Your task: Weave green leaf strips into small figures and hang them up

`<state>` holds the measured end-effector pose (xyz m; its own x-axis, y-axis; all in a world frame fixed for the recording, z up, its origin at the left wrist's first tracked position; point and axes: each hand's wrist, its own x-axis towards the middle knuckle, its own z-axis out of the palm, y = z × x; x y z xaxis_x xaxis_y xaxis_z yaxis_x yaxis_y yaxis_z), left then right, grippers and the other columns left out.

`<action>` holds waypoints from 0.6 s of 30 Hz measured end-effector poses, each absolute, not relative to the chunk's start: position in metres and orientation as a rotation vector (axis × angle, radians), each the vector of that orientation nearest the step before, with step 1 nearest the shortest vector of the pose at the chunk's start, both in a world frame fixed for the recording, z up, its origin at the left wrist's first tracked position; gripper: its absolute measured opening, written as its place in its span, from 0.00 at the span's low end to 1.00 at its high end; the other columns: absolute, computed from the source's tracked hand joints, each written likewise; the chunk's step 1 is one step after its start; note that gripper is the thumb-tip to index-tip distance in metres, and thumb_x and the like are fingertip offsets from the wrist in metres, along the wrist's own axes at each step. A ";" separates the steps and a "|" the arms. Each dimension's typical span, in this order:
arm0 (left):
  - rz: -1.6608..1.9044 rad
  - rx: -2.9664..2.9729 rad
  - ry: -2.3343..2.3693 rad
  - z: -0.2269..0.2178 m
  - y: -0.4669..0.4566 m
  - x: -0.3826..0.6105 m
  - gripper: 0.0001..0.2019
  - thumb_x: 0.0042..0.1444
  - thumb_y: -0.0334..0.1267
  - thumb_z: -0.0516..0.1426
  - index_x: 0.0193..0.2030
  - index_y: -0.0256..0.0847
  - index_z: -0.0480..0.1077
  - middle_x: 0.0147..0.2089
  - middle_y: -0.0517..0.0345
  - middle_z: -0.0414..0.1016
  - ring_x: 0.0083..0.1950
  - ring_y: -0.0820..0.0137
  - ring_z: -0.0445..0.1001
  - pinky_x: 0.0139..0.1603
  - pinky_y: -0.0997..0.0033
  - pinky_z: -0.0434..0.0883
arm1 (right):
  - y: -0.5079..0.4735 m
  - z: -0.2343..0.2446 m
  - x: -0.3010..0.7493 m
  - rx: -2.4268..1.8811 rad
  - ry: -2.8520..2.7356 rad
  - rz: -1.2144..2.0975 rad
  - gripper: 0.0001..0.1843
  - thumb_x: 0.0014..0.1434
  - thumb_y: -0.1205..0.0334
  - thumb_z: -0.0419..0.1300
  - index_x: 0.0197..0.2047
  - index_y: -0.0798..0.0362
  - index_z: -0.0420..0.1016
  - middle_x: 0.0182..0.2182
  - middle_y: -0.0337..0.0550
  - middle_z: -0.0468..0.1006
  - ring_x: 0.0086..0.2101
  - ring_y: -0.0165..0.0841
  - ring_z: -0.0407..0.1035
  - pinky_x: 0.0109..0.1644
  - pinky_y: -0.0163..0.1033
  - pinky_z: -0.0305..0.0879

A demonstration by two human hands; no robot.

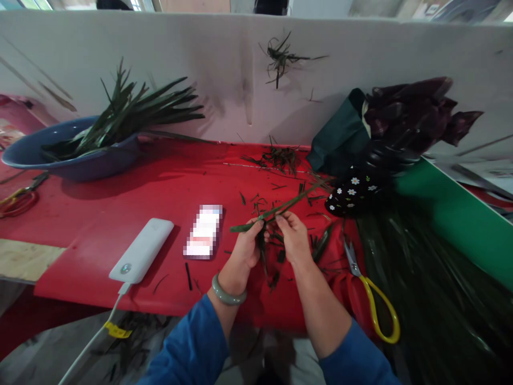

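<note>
My left hand [247, 247] and my right hand [294, 238] meet over the red table [160, 182], both pinched on one long green leaf [280, 207] that slants up to the right. Dark leaf strips hang down between the two hands. A jade-green bangle [226, 294] circles my left wrist. Yellow-handled scissors [371, 291] lie just right of my right forearm. Small leaf scraps [280, 158] are scattered on the table beyond the hands.
A blue basin [80, 160] holding long green leaves sits at the back left. A white power bank [142, 249] with its cable and a phone [203, 231] lie left of my hands. A heap of dark leaves [425, 278] fills the right side, by a flower-print pouch [352, 195].
</note>
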<state>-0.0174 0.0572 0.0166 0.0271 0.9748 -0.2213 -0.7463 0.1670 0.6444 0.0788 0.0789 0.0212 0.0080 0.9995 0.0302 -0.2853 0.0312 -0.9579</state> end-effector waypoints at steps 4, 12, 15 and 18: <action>1.378 0.424 0.706 0.015 0.058 -0.018 0.08 0.43 0.36 0.58 0.30 0.36 0.66 0.24 0.64 0.65 0.22 0.82 0.64 0.22 0.82 0.61 | 0.078 0.022 0.077 -0.970 -1.124 1.451 0.09 0.45 0.58 0.58 0.25 0.55 0.65 0.17 0.32 0.65 0.18 0.23 0.62 0.20 0.31 0.65; 1.319 0.456 0.680 0.015 0.056 -0.015 0.07 0.43 0.34 0.58 0.29 0.38 0.63 0.23 0.66 0.64 0.20 0.82 0.64 0.22 0.82 0.61 | 0.078 0.023 0.079 -0.998 -1.027 1.432 0.10 0.47 0.57 0.56 0.26 0.55 0.63 0.17 0.30 0.64 0.13 0.21 0.59 0.13 0.29 0.60; 1.320 0.463 0.655 0.015 0.055 -0.016 0.07 0.44 0.35 0.57 0.29 0.38 0.62 0.23 0.65 0.64 0.20 0.81 0.64 0.22 0.82 0.61 | 0.076 0.025 0.077 -0.989 -1.004 1.451 0.10 0.48 0.56 0.56 0.27 0.54 0.62 0.16 0.30 0.64 0.12 0.22 0.59 0.13 0.29 0.59; 1.315 0.454 0.644 0.015 0.054 -0.017 0.08 0.45 0.37 0.57 0.30 0.38 0.63 0.24 0.64 0.65 0.21 0.81 0.64 0.22 0.81 0.61 | 0.076 0.025 0.076 -0.983 -0.986 1.486 0.11 0.47 0.56 0.56 0.27 0.54 0.61 0.15 0.30 0.64 0.12 0.23 0.59 0.12 0.30 0.60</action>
